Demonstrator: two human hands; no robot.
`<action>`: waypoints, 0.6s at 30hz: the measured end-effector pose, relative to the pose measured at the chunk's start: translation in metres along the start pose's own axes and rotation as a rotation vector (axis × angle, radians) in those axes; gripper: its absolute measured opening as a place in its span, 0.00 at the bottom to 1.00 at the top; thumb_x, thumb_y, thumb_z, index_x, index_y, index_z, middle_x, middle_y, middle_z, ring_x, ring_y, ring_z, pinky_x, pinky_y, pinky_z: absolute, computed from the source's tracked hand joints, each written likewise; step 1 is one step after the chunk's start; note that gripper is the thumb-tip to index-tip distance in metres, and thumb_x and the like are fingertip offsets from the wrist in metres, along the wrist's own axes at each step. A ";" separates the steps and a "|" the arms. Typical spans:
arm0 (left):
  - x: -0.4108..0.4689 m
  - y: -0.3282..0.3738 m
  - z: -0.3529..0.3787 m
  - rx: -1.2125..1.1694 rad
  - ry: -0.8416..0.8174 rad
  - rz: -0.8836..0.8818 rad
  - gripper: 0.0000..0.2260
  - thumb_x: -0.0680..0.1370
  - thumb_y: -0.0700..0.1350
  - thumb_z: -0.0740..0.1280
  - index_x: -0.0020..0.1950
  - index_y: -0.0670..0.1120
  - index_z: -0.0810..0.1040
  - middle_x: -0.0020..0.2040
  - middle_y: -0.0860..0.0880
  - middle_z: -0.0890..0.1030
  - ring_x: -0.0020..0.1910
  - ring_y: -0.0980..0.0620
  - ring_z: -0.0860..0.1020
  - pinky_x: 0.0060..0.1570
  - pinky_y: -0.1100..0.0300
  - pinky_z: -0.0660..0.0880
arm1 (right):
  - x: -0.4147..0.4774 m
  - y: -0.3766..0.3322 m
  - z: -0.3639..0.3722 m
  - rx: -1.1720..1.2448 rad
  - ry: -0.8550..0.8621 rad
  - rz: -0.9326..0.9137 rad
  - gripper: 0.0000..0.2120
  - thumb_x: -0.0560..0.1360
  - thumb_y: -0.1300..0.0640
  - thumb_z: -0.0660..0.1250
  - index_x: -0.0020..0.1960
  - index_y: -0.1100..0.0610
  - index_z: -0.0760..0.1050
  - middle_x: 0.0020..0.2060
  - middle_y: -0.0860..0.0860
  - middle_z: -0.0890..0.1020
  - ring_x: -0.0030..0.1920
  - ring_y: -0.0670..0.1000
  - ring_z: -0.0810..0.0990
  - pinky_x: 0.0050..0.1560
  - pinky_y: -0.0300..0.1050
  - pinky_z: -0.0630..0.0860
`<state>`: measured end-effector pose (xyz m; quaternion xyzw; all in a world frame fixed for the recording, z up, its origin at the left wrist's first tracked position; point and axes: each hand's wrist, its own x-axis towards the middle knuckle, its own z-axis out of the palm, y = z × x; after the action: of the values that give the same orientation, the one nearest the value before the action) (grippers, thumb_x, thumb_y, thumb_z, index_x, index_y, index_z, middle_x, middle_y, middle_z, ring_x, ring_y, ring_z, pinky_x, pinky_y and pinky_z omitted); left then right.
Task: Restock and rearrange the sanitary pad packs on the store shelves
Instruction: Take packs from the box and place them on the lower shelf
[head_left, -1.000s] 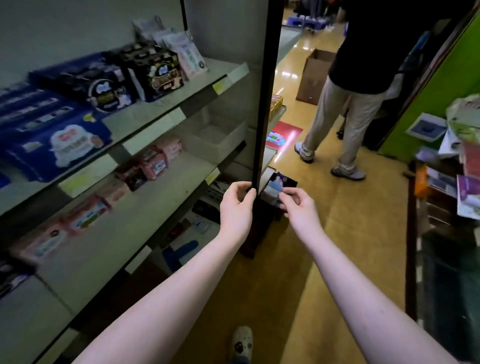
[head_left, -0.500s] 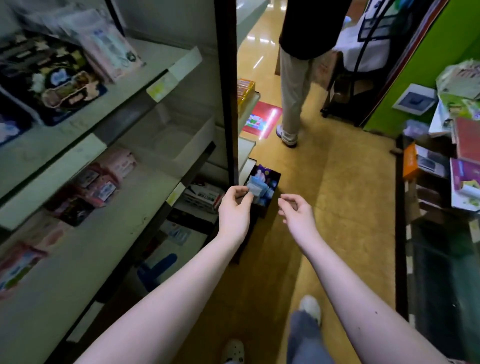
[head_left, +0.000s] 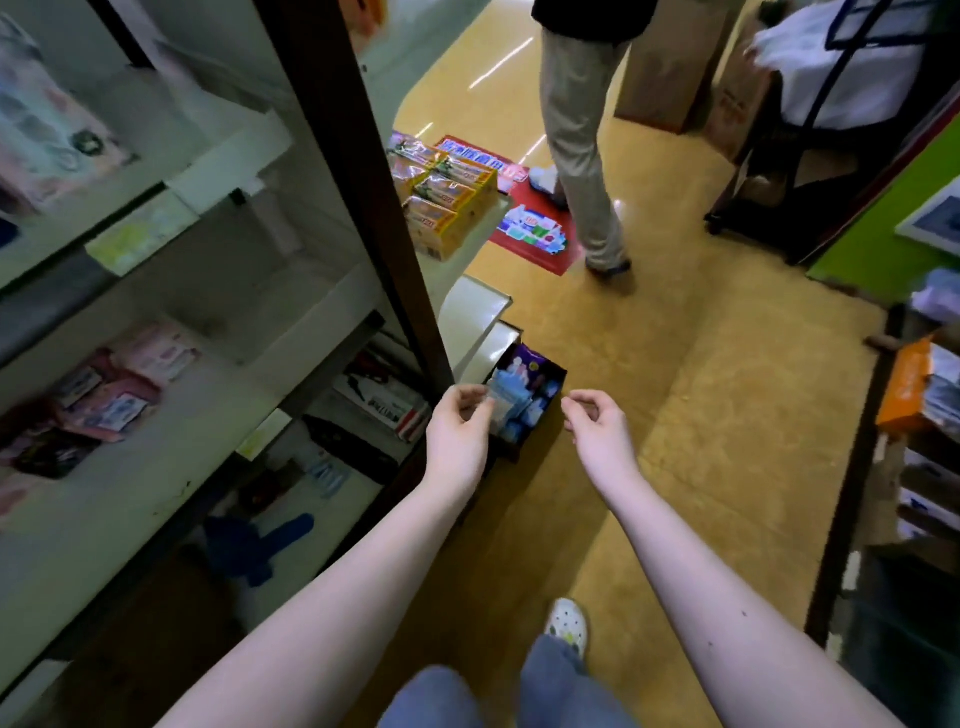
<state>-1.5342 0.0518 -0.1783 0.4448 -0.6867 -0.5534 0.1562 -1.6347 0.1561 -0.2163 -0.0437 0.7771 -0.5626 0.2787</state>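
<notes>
My left hand (head_left: 456, 434) pinches a small light-blue pad pack (head_left: 505, 391) by its edge, just above a dark open box (head_left: 551, 375) on the floor at the foot of the shelf post. The box holds blue packs and a purple pack (head_left: 532, 362). My right hand (head_left: 597, 422) hovers to the right of the box, fingers curled and apart, holding nothing. Several pink pad packs (head_left: 122, 387) lie at the back of the middle shelf (head_left: 156, 499) on my left. A pale pack (head_left: 47, 132) stands on the upper shelf.
A dark shelf post (head_left: 358, 192) rises beside my left hand. Yellow boxes (head_left: 447, 200) fill an end shelf beyond it. A person (head_left: 576, 156) walks in the aisle ahead, over a red floor sticker (head_left: 535, 231). A stocked rack (head_left: 919, 395) lines the right side.
The light-blue pack went from my right hand to my left hand, and my right hand drew away. I have stepped closer to the floor box. The person ahead walked farther on.
</notes>
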 end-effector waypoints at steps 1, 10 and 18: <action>0.007 0.001 0.007 0.003 0.022 -0.024 0.08 0.81 0.43 0.63 0.59 0.46 0.75 0.54 0.52 0.77 0.53 0.57 0.74 0.42 0.74 0.69 | 0.013 -0.002 -0.004 -0.021 -0.025 0.005 0.10 0.81 0.56 0.61 0.60 0.58 0.72 0.49 0.50 0.78 0.50 0.49 0.77 0.42 0.38 0.71; 0.084 0.001 0.039 0.012 0.120 -0.154 0.10 0.80 0.43 0.64 0.61 0.46 0.74 0.56 0.50 0.77 0.55 0.55 0.75 0.48 0.70 0.69 | 0.120 -0.002 -0.001 -0.138 -0.178 0.024 0.11 0.81 0.56 0.61 0.61 0.59 0.72 0.48 0.53 0.78 0.47 0.51 0.77 0.40 0.37 0.71; 0.180 -0.022 0.073 -0.007 0.070 -0.288 0.12 0.79 0.43 0.65 0.63 0.46 0.73 0.57 0.50 0.75 0.52 0.56 0.73 0.35 0.73 0.69 | 0.206 0.010 0.020 -0.194 -0.180 0.055 0.09 0.80 0.57 0.62 0.59 0.58 0.72 0.44 0.49 0.76 0.40 0.43 0.73 0.31 0.26 0.68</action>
<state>-1.6763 -0.0437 -0.2728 0.5572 -0.6078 -0.5568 0.1004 -1.7956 0.0646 -0.3085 -0.0996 0.8006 -0.4707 0.3572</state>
